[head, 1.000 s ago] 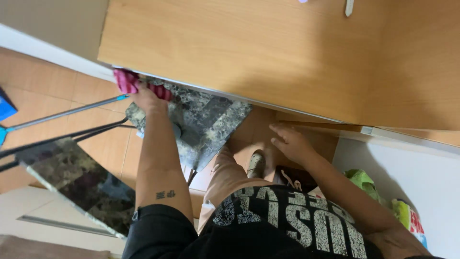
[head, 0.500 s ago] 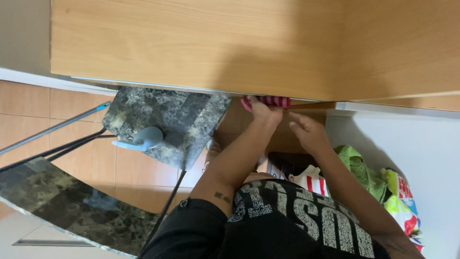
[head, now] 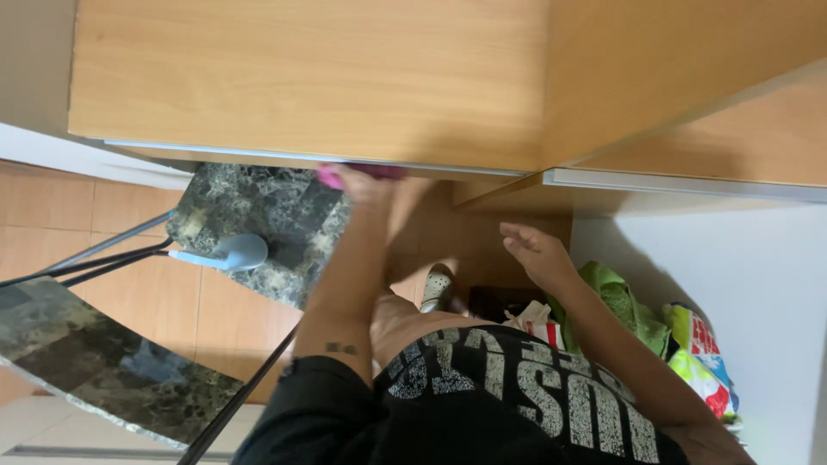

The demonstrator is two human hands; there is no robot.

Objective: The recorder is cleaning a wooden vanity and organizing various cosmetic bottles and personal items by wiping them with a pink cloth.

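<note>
Your left hand (head: 366, 185) is up under the lower edge of the wooden cabinet (head: 327, 77), its fingers closed around a pink cloth (head: 332, 178) that is pressed against the pale strip along that edge; only the ends of the cloth show on either side of the hand, and motion blur hides how each finger sits. Your right hand (head: 534, 254) hangs free lower down, fingers loosely spread and holding nothing, near the green bag (head: 616, 297) and the printed packets (head: 702, 353) by the white wall (head: 732, 258). To wipe this edge well, you should probably keep the cloth flat against the underside and not bunched, and draw it along the strip in one even pass toward the corner where the second cabinet (head: 689, 69) meets the first. Press with the pads of your fingers, not the tips, so the cloth does not roll out of your grip. The free hand could rest against the cabinet face for balance. Below you, the dark marble slab (head: 258, 215) with the pale blue brush (head: 228, 254) lying on it stays well apart from your reach.
</note>
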